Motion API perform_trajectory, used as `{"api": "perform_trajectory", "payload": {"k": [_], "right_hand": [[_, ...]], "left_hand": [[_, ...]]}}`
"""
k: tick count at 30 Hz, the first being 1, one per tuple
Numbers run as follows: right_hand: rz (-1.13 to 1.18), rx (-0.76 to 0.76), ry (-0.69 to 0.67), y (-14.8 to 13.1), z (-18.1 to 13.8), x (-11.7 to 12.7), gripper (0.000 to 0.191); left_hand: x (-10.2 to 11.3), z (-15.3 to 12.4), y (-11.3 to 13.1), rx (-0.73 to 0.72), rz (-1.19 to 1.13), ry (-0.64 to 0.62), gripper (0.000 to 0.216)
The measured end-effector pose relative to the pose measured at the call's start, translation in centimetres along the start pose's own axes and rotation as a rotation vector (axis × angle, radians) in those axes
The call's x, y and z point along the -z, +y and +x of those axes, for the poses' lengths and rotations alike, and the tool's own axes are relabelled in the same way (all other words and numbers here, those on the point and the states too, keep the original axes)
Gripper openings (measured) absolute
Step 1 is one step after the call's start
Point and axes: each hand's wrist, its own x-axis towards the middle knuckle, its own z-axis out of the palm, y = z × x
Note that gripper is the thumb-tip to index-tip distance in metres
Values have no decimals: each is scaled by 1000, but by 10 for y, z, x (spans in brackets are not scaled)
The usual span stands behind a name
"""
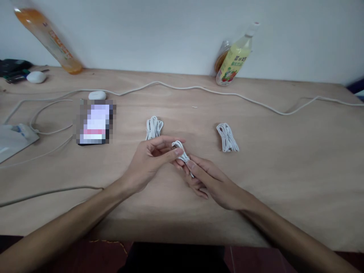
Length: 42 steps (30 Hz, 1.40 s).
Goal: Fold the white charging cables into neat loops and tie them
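Observation:
A small white cable bundle (179, 147) is held between both hands over the front middle of the table. My left hand (152, 159) pinches its looped upper end between thumb and fingers. My right hand (209, 174) grips its lower end, thumb on top; the fingers hide part of that end. Just behind my left hand lies a second coiled white cable (154, 127), its near end covered by the hand. A third coiled white cable (228, 137) rests on the table to the right, apart from both hands.
A phone (96, 123) with a blurred screen lies left, a white earbud case (97, 95) behind it. One long white cord (199, 88) crosses the wooden table (284, 170). Against the wall lean an orange drink bottle (48, 38) and a yellow one (236, 57).

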Motion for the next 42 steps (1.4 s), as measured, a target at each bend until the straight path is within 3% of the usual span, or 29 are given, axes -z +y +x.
{"api": "perform_trajectory", "payload": {"k": [4, 8, 13, 24, 28, 35, 39, 42], "right_hand": [[191, -13, -122, -5, 3, 2, 43], [285, -25, -211, -9, 4, 2, 42], [279, -75, -210, -8, 4, 1, 44], [272, -68, -168, -6, 4, 3, 42], [73, 23, -15, -4, 4, 1, 40], [-276, 408, 338, -1, 6, -2, 19], [-328, 434, 428, -1, 7, 0, 13], [-298, 404, 408, -1, 7, 1, 14]], "left_hand": [[5, 3, -1, 1, -10, -52, 40], [6, 5, -2, 14, -18, -52, 35], [3, 4, -4, 16, -46, 0, 26], [3, 2, 1, -8, 43, -44, 36], [2, 0, 1, -25, 89, -51, 32], [-5, -4, 2, -12, 137, -49, 25], [-6, -3, -1, 2, 155, -24, 39], [-4, -3, -4, 5, 190, -16, 39]]}}
